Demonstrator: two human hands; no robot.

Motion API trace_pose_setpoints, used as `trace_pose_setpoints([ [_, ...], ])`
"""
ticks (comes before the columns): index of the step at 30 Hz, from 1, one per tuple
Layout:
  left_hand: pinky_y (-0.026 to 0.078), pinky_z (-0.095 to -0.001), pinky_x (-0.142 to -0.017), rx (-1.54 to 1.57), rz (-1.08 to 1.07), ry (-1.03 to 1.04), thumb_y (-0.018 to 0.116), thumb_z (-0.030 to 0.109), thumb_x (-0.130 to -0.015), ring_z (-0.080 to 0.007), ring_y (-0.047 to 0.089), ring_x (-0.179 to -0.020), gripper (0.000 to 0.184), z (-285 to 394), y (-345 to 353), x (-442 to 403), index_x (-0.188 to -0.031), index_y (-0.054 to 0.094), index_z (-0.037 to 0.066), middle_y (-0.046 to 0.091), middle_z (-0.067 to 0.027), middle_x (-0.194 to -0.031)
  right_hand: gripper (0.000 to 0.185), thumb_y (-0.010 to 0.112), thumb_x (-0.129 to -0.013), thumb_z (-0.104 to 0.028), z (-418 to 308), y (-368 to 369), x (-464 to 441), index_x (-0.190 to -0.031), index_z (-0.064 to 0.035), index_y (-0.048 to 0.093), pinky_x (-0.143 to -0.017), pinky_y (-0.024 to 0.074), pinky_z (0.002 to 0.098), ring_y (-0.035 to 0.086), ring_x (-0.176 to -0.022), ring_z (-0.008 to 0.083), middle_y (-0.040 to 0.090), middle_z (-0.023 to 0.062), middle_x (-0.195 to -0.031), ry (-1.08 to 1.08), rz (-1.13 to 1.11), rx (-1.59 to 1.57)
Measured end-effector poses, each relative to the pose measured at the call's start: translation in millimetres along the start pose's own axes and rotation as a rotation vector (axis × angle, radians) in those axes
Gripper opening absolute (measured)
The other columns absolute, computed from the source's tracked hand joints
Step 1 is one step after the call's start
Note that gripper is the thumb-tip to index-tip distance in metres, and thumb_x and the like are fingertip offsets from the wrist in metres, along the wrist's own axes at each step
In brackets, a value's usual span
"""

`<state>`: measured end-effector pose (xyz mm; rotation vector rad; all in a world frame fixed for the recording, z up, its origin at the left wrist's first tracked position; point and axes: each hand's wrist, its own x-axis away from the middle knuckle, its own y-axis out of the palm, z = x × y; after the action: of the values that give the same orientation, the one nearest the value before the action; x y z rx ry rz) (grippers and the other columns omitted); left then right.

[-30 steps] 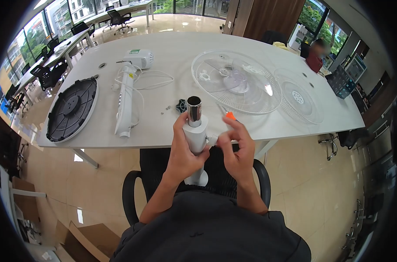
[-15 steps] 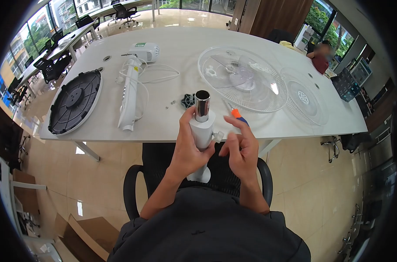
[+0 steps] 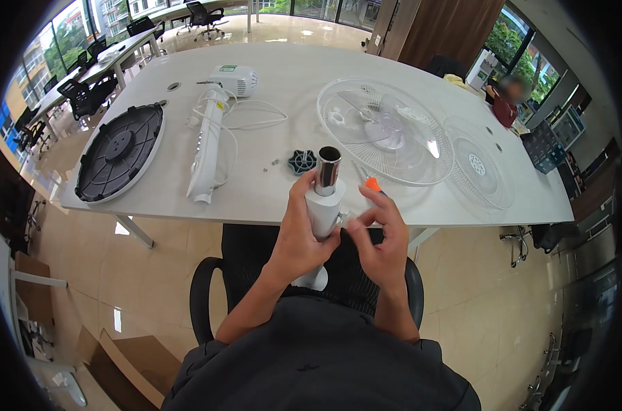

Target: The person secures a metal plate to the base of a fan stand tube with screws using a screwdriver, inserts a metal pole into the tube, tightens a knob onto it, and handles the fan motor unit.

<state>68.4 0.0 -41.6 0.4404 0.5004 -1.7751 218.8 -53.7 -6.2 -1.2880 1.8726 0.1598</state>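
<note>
In the head view my left hand (image 3: 296, 236) is wrapped round the white fan pole (image 3: 324, 209), which stands upright over the chair seat, just off the table's front edge. A chrome tube (image 3: 328, 171) sticks out of its top. On the pole's right side is a small clear knob (image 3: 344, 218), partly covered by the fingertips of my right hand (image 3: 383, 243). Those fingers are curled in and pinch at the knob. Behind the pole a black star-shaped knob (image 3: 302, 162) lies on the table. A screwdriver with an orange and blue handle (image 3: 373, 184) rests to the right.
On the white table (image 3: 270, 147) are a round black-and-white base (image 3: 122, 147), a white control column (image 3: 206, 147) with its cord, a motor housing (image 3: 237, 81), a fan grille with blades (image 3: 383, 130) and another grille (image 3: 476, 163). A person (image 3: 506, 103) sits at the far right. A cardboard box (image 3: 129, 363) stands on the floor.
My right hand has moved in, its fingertips now on the pole's clear knob and covering part of it. The pole shifts slightly right in view as the camera turns a little.
</note>
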Motion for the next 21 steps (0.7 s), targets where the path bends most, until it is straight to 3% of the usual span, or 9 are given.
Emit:
trace_pose_setpoints([
  [2, 0.036, -0.0418, -0.109, -0.004, -0.006, -0.001, 0.075, -0.003, -0.070, -0.0370, 0.046, -0.130, 0.093, 2.5, 1.0, -0.2, -0.147, 0.024, 0.001, 0.041, -0.0227, -0.139, 0.056, 0.078, -0.072, -0.005, -1.6, -3.3, 3.9, -0.125, -0.0007, 0.060, -0.071, 0.0468, 0.0277, 0.064, -0.081, 0.0166, 0.068, 0.0090, -0.093, 0.640, -0.071, -0.392],
  [3, 0.036, -0.0418, -0.109, -0.005, -0.002, -0.001, 0.075, -0.003, -0.070, -0.0370, 0.046, -0.130, 0.093, 1.4, 1.3, -0.5, -0.147, 0.024, 0.001, 0.041, -0.0227, -0.139, 0.056, 0.078, -0.072, -0.005, 0.1, -2.0, 1.5, -0.125, -0.0007, 0.060, -0.071, 0.0468, 0.0277, 0.064, -0.081, 0.0166, 0.068, 0.0090, -0.093, 0.639, -0.075, -0.393],
  [5, 0.037, -0.0420, -0.108, -0.009, 0.000, 0.009, 0.074, -0.003, -0.070, -0.0375, 0.046, -0.130, 0.092, -2.1, 0.5, 0.2, -0.147, 0.024, 0.001, 0.041, -0.0226, -0.139, 0.048, 0.074, -0.079, -0.005, 4.6, 2.9, -4.2, -0.125, -0.0004, 0.060, -0.068, 0.0468, 0.0256, 0.065, -0.075, 0.0141, 0.068, 0.0082, -0.084, -0.067, 0.091, 0.057],
  [8, 0.037, -0.0423, -0.107, -0.016, 0.001, 0.006, 0.074, -0.003, -0.070, -0.0379, 0.047, -0.129, 0.092, -3.3, 1.4, -0.7, -0.147, 0.024, 0.001, 0.042, -0.0228, -0.138, 0.046, 0.073, -0.081, -0.006, -1.0, 1.0, -5.1, -0.125, -0.0005, 0.060, -0.068, 0.0468, 0.0253, 0.065, -0.075, 0.0142, 0.068, 0.0088, -0.083, 0.006, -0.018, -0.013],
  [9, 0.037, -0.0423, -0.107, -0.014, -0.005, 0.005, 0.074, -0.003, -0.070, -0.0379, 0.047, -0.129, 0.092, -2.0, 1.8, -0.3, -0.147, 0.024, 0.001, 0.042, -0.0228, -0.138, 0.042, 0.066, -0.088, -0.005, -14.3, -4.0, -2.2, -0.129, 0.0008, 0.057, -0.071, 0.0457, 0.0224, 0.064, -0.077, 0.0093, 0.067, 0.0051, -0.080, 0.461, -0.108, -0.230],
  [10, 0.037, -0.0423, -0.107, -0.009, -0.011, -0.001, 0.074, -0.003, -0.070, -0.0380, 0.046, -0.129, 0.092, 0.6, 2.2, 0.0, -0.147, 0.024, 0.001, 0.041, -0.0229, -0.138, 0.042, 0.066, -0.088, -0.005, -11.2, -3.2, 0.6, -0.129, 0.0008, 0.057, -0.071, 0.0457, 0.0224, 0.064, -0.077, 0.0093, 0.067, 0.0051, -0.080, 0.465, -0.103, -0.228],
  [16, 0.037, -0.0422, -0.108, 0.015, -0.008, 0.004, 0.074, -0.003, -0.070, -0.0378, 0.046, -0.130, 0.092, -3.1, 1.5, -1.5, -0.148, 0.024, 0.001, 0.041, -0.0227, -0.139, 0.039, 0.067, -0.088, -0.007, -1.1, -0.4, -6.2, -0.126, -0.0006, 0.058, -0.066, 0.0463, 0.0232, 0.062, -0.067, 0.0092, 0.065, 0.0052, -0.069, -0.134, 0.042, 0.109],
  [18, 0.037, -0.0422, -0.108, 0.027, -0.016, 0.009, 0.074, -0.003, -0.070, -0.0375, 0.046, -0.130, 0.092, -1.1, 2.0, -0.9, -0.148, 0.024, 0.001, 0.041, -0.0225, -0.139, 0.048, 0.074, -0.081, -0.009, -17.3, -7.8, -3.7, -0.126, -0.0016, 0.059, -0.072, 0.0467, 0.0266, 0.063, -0.074, 0.0125, 0.068, 0.0050, -0.078, 0.684, -0.135, -0.306],
  [21, 0.037, -0.0422, -0.108, -0.034, -0.015, 0.020, 0.074, -0.003, -0.070, -0.0367, 0.046, -0.129, 0.092, 2.9, 0.1, -2.3, -0.148, 0.024, 0.001, 0.041, -0.0224, -0.139, 0.051, 0.076, -0.078, -0.009, 1.7, 1.4, 2.0, -0.125, -0.0018, 0.059, -0.073, 0.0464, 0.0267, 0.063, -0.077, 0.0122, 0.068, 0.0042, -0.080, 0.148, 0.021, -0.120],
])
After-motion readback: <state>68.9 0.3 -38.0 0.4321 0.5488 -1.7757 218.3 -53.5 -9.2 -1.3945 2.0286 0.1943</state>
